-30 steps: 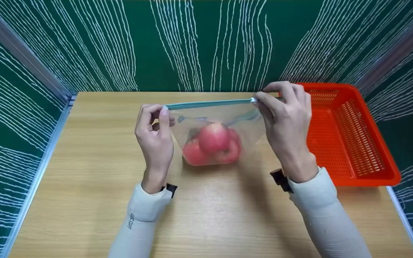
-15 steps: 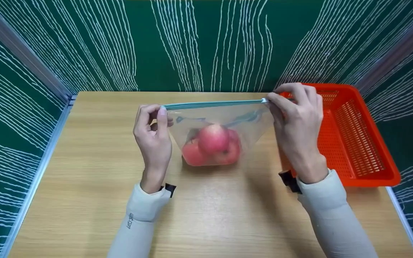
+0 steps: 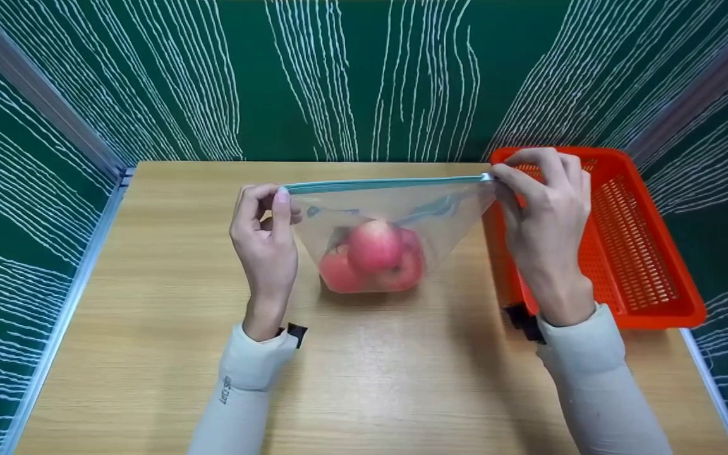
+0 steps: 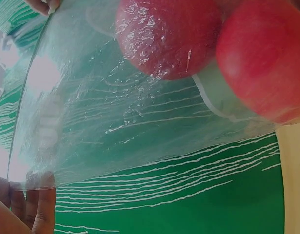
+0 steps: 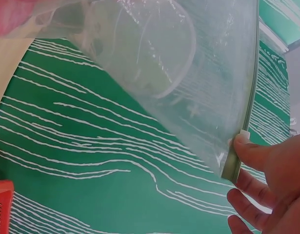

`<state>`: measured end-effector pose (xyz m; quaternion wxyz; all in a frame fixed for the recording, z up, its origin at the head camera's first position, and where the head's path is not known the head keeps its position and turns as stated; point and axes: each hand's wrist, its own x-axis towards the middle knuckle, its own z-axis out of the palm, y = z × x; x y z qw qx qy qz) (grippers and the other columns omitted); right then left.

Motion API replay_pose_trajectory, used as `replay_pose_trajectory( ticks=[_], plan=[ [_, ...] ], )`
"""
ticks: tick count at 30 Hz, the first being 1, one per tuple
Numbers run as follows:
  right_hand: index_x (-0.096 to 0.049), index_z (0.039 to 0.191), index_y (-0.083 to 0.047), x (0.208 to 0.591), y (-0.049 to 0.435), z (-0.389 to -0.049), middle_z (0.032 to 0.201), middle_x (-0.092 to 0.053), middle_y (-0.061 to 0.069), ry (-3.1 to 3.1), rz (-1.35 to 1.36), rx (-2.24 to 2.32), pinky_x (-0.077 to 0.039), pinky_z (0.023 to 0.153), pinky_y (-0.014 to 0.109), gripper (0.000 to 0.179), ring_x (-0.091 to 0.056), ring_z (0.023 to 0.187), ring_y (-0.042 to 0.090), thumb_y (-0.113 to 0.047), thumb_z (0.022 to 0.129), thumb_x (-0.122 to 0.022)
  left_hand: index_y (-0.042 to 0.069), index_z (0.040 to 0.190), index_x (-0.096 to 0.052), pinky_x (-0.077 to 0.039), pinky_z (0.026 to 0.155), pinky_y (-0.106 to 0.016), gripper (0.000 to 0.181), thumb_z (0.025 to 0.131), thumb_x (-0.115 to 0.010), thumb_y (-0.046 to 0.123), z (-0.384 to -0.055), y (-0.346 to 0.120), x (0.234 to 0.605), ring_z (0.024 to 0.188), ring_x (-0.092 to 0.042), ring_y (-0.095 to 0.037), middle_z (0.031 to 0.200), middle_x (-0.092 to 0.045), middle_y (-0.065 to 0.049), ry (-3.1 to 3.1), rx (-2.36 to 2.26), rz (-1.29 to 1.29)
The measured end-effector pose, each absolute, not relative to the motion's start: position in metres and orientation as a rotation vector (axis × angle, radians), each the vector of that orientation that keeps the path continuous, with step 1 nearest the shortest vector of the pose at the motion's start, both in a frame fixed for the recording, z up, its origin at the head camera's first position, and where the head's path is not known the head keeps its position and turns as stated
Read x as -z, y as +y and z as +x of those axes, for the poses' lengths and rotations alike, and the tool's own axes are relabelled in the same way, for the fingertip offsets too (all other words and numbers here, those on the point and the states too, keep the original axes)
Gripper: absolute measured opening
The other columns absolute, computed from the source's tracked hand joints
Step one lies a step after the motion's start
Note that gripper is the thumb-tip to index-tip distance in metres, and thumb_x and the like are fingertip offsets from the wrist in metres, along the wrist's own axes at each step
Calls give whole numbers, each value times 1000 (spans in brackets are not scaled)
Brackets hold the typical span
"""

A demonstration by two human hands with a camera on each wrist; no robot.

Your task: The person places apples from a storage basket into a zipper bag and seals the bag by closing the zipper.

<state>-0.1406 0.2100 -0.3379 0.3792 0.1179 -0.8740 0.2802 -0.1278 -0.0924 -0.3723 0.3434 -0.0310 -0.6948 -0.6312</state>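
A clear zip bag (image 3: 452,218) with a teal zip strip (image 3: 376,185) stands stretched between both hands, several red apples (image 3: 375,245) at its bottom. My left hand (image 3: 267,237) pinches the left end of the strip between thumb and fingers. At the other end my right hand (image 3: 547,221) pinches the small white slider (image 3: 485,177). In the right wrist view the thumb presses on the slider (image 5: 244,134) close to the strip's end. The left wrist view shows two apples (image 4: 267,58) through the plastic.
A red perforated basket (image 3: 686,284) stands on the right of the wooden table (image 3: 149,354), partly behind the right hand. Green walls (image 3: 364,76) with white wavy lines surround the table at the back and sides.
My right hand has moved right along the strip with the slider, from short of the bag's corner to its right end. The left hand has shifted slightly left, still pinching. The apples stay put.
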Motion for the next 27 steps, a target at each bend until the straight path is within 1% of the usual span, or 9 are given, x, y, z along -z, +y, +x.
replay_pose_trajectory(
  ticks=[8,13,18,22,25,27],
  plan=[
    [-82,111,-5,340,220,-139,118,-69,20,-2252,289,-689,-39,95,47,20,-55,110,41,-17,101,-72,-6,109,-66,-61,76,-28,11,105,-61,3,-127,-97,375,80,-65,-19,95,-61,-6,-1803,1639,-77],
    [-82,111,-3,342,223,-135,117,-69,21,-2266,299,-670,-37,93,45,20,-55,110,42,-17,100,-72,-4,108,-67,-61,74,-26,10,105,-61,3,-127,-97,377,79,-63,-18,94,-59,-5,-1808,1642,-79],
    [-82,112,-4,344,223,-130,119,-69,19,-2285,294,-705,-38,94,47,19,-55,111,40,-14,98,-76,-5,107,-66,-60,71,-25,10,105,-60,2,-126,-100,382,76,-63,-18,92,-59,-5,-1820,1652,-93],
    [-83,112,-6,347,224,-123,121,-70,18,-2317,293,-738,-39,93,48,18,-56,111,38,-10,95,-78,-6,108,-65,-61,69,-26,9,105,-60,1,-123,-103,386,76,-64,-17,90,-61,-8,-1842,1688,-116],
    [-82,113,-5,348,227,-117,122,-70,18,-2364,314,-734,-37,92,46,20,-55,111,39,-9,94,-78,-5,109,-65,-61,67,-27,9,105,-60,3,-122,-107,389,76,-65,-17,91,-62,-10,-1876,1727,-117],
    [-82,113,-5,349,228,-114,121,-69,17,-2395,332,-737,-37,91,44,20,-55,111,38,-8,93,-78,-5,110,-65,-62,67,-28,10,105,-60,2,-120,-110,392,75,-65,-17,92,-62,-14,-1900,1759,-113]
  ],
)
